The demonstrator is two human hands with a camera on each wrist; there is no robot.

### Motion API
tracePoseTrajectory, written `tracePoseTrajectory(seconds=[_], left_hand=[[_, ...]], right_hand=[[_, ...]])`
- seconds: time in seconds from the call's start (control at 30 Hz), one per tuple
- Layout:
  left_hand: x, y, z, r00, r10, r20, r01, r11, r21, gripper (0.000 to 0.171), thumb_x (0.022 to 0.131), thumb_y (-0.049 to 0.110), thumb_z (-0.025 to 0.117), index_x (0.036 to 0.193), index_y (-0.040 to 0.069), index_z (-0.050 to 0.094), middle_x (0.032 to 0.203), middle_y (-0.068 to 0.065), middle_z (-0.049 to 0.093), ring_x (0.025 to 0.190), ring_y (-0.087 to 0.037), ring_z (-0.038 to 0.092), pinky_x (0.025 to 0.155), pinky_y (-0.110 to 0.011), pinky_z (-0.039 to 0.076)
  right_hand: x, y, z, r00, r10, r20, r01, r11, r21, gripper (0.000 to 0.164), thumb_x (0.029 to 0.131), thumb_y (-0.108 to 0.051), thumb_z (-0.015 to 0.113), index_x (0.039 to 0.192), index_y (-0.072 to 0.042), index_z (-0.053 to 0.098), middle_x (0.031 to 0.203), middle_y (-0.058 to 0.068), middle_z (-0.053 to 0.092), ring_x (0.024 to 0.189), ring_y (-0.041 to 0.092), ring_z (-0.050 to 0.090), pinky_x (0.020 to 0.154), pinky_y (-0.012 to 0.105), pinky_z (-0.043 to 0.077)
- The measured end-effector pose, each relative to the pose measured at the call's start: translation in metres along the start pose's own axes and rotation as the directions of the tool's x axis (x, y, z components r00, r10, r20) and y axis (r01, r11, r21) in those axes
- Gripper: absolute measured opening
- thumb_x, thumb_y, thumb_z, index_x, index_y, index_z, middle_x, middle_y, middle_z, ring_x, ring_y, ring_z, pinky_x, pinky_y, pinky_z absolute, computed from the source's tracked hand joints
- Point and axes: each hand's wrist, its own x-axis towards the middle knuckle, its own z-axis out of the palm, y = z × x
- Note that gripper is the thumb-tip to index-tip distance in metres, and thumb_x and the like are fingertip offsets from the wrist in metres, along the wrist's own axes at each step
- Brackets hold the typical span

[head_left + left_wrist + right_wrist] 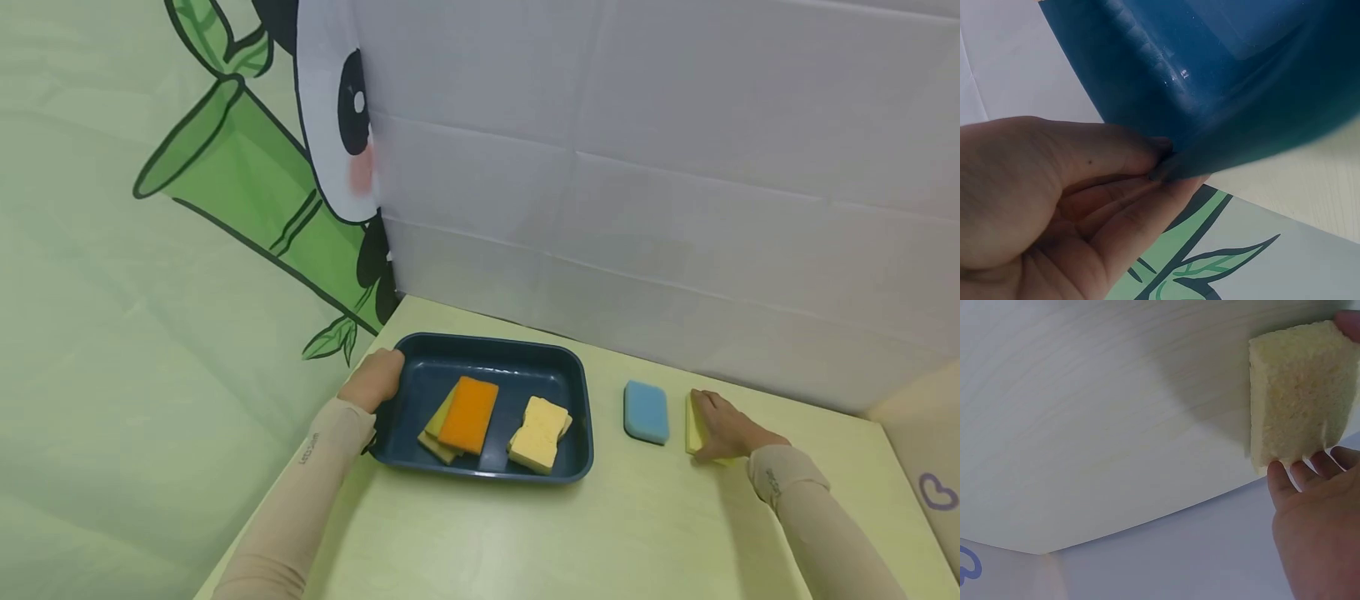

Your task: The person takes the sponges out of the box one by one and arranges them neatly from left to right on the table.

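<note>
My left hand (377,377) pinches the left rim of a dark blue tray (480,340); in the left wrist view the thumb lies on the inner side of the rim and the fingers outside. Inside the tray, an orange sponge (471,412) overlaps yellowish flat pieces (437,450), and a pale yellow notched sponge (540,432) sits on another piece. Over at the right, my right hand (727,425) grips a yellow sponge (1304,394) on the table, fingertips along one edge and thumb at the opposite edge. Between tray and right hand lies a blue sponge (646,412).
The pale table (600,542) meets a white wall covering (637,208) along its back edge. Green printed cloth (150,333) hangs along the left side. Another wall with a purple heart (937,492) borders the right.
</note>
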Motion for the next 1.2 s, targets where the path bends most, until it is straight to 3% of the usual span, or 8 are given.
tracePoseTrajectory(seconds=[0.2,0.67,0.9,1.2], left_hand=[[-0.002,0.001,0.002,1.000,0.010,-0.022,-0.010,1.000,0.003,0.010,0.090,-0.012,0.055,0.093,-0.006,0.062,0.089,-0.023,0.064,0.089,-0.040,0.065,0.080,-0.047,0.053],[0.001,0.001,0.001,1.000,-0.006,-0.002,0.006,1.000,-0.001,0.010,0.090,-0.012,0.056,0.092,-0.005,0.062,0.088,-0.021,0.064,0.086,-0.037,0.065,0.076,-0.045,0.053],[0.001,0.000,0.001,1.000,-0.013,0.002,0.013,1.000,0.000,0.011,0.089,-0.013,0.056,0.091,-0.004,0.062,0.087,-0.020,0.063,0.084,-0.035,0.064,0.075,-0.045,0.053],[0.001,0.002,-0.003,1.000,-0.004,-0.016,0.005,1.000,0.002,0.010,0.090,-0.012,0.055,0.092,-0.005,0.062,0.089,-0.023,0.064,0.088,-0.039,0.065,0.078,-0.047,0.053]], right_hand=[[-0.001,0.003,0.003,1.000,-0.011,0.005,0.011,1.000,0.000,0.120,0.063,-0.035,0.094,0.140,0.021,0.023,0.135,0.044,0.034,0.123,0.061,0.036,0.098,0.068,0.036],[-0.001,-0.003,-0.005,1.000,-0.010,-0.007,0.010,1.000,-0.025,0.114,0.061,-0.031,0.093,0.137,0.022,0.027,0.136,0.045,0.034,0.122,0.062,0.037,0.097,0.068,0.037],[0.002,-0.022,-0.023,0.995,0.092,0.025,-0.093,0.995,0.024,0.112,0.073,-0.040,0.088,0.142,0.021,0.024,0.140,0.046,0.031,0.126,0.064,0.031,0.098,0.070,0.033],[0.003,-0.047,-0.032,0.988,0.151,0.025,-0.152,0.988,0.037,0.100,0.079,-0.035,0.084,0.135,0.027,0.029,0.133,0.049,0.036,0.121,0.065,0.036,0.097,0.069,0.035]])
